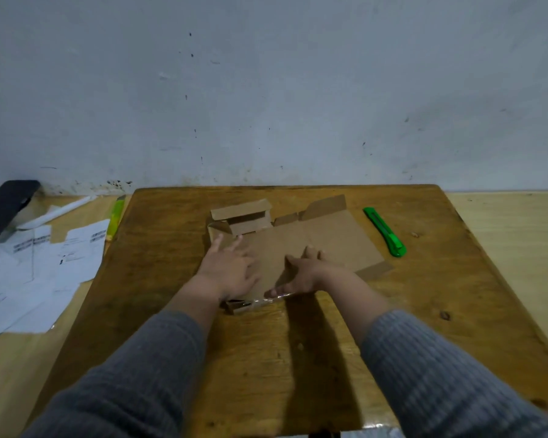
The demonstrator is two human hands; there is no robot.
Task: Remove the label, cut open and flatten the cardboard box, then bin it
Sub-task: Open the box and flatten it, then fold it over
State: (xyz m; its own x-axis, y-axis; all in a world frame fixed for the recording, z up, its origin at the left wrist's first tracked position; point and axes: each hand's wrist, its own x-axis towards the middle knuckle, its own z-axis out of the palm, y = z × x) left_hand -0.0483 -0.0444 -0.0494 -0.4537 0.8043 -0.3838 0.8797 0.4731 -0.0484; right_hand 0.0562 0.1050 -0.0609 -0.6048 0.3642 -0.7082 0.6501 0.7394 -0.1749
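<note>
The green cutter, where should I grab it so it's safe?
Grab the cutter around the middle of its long plastic body, coming down from above. It lies flat on the table, clear of the cardboard, with free space both sides. I can't see a blade sticking out.

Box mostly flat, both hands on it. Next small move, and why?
Probably slide the left hand up to press down the far-left flaps: they stand up while the rest of the cardboard box lies flat. The right hand can hold the near edge.

Both hands extended forward, palms down: left hand (231,270) fingers spread; right hand (301,273) flat.
</note>
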